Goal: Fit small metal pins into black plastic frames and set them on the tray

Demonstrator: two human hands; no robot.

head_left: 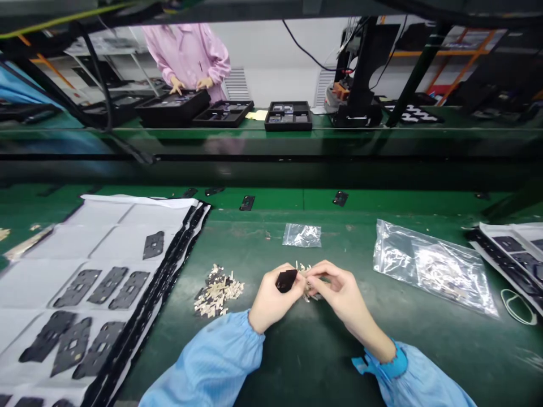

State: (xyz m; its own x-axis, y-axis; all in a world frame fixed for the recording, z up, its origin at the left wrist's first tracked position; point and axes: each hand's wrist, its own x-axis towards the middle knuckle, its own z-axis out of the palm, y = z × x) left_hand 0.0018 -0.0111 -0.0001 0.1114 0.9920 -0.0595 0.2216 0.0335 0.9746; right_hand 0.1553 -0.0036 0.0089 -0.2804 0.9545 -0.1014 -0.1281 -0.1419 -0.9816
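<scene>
- The left hand is clamped on a dark flat plate, between thumb and fingers, above the green workbench.
- The right hand has thumb and forefinger together, just beside this plate; whether they pinch a small piece, I cannot tell.
- Behind the fingers lie small pale pieces, partly hidden.
- To the left of the hands is a pile of pale and dark strips.
- Beyond the hands lies a small clear plastic bag.
</scene>
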